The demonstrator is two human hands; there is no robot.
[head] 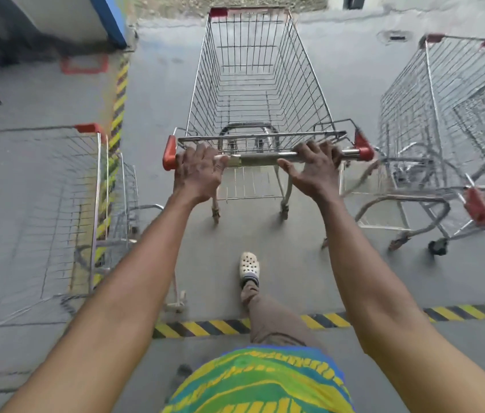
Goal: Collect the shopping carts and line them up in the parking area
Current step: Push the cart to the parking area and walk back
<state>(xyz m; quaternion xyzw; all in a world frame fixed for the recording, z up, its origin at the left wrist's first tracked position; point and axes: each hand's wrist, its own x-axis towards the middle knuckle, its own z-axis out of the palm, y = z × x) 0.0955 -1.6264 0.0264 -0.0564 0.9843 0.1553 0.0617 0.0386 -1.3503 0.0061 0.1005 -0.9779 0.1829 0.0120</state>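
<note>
An empty wire shopping cart (253, 84) with red corner caps stands straight ahead of me on the grey concrete. Its metal handle bar (257, 159) runs across the middle of the view. My left hand (198, 172) lies on the bar's left end beside the red cap, fingers hooked over it and thumb spread out. My right hand (314, 171) lies on the right part of the bar the same way. Both arms are stretched forward.
Another cart (98, 180) stands close on my left, over a yellow-black stripe (120, 96). Two nested carts (432, 114) stand at the right, near my cart's handle. A second hazard stripe (205, 327) crosses the floor under me. My foot (248, 265) is stepping forward. A blue-edged wall (110, 19) is far left.
</note>
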